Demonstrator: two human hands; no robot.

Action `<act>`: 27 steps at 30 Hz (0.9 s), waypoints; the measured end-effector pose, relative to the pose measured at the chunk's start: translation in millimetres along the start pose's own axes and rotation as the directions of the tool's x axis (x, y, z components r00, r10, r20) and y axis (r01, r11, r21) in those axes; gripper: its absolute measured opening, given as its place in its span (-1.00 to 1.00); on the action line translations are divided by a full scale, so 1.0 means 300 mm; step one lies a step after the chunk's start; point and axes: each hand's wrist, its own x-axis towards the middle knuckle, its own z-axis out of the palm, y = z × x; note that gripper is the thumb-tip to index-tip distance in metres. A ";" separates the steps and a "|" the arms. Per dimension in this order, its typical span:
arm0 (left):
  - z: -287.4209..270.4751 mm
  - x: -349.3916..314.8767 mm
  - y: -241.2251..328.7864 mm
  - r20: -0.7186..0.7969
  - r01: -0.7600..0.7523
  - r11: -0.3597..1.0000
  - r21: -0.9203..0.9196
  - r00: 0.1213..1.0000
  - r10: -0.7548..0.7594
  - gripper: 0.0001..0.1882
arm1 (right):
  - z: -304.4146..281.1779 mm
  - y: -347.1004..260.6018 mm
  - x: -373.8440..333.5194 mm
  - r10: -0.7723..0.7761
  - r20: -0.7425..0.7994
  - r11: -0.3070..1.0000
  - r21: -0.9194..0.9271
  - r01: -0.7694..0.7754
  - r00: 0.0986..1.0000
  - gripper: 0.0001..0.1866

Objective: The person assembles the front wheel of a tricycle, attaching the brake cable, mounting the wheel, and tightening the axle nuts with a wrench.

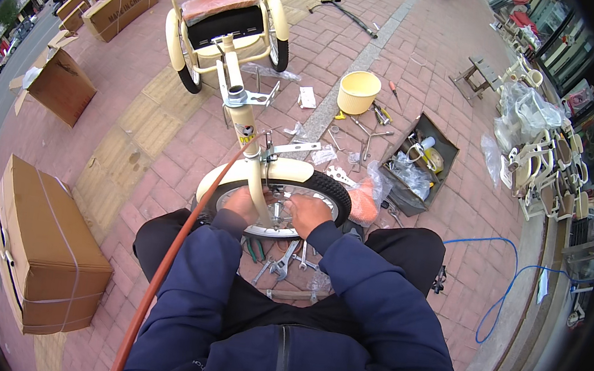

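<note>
A cream tricycle (245, 118) stands before me, its front wheel (320, 181) between my knees under a cream mudguard (291, 170). My left hand (238, 204) is at the left side of the wheel, partly behind the fork leg (258, 194). Its fingers look curled near the hub (277, 211). On the other side of the hub, my right hand (308, 213) is closed with bent fingertips at the axle. Whatever either hand grips is too small or hidden to make out. Below the wheel lie an adjustable wrench (283, 262), other wrenches and green-handled pliers (254, 250).
A reddish-brown rod (171, 268) slants past my left arm. Cardboard boxes (58, 251) stand at left. Ahead right are a yellow basket (359, 94), a three-armed wrench (369, 131) and a tool box (447, 154). A blue hose (494, 308) and cream parts (551, 165) lie farther right.
</note>
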 end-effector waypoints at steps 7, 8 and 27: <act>-0.003 0.011 -0.005 -0.023 0.000 1.000 0.009 1.000 0.000 -0.94 | -0.108 -0.095 0.068 -0.024 0.098 0.894 -0.442 0.066 0.995 -0.78; -0.007 0.011 -0.007 -0.011 -0.004 1.000 0.018 1.000 0.005 -0.91 | -0.108 -0.099 0.072 -0.023 0.093 0.885 -0.462 0.064 0.995 -0.78; 0.008 -0.015 -0.003 -0.117 0.012 0.999 -0.039 0.993 -0.016 -0.92 | 0.229 0.002 -0.014 0.189 -0.236 0.927 0.364 -0.093 0.953 -0.78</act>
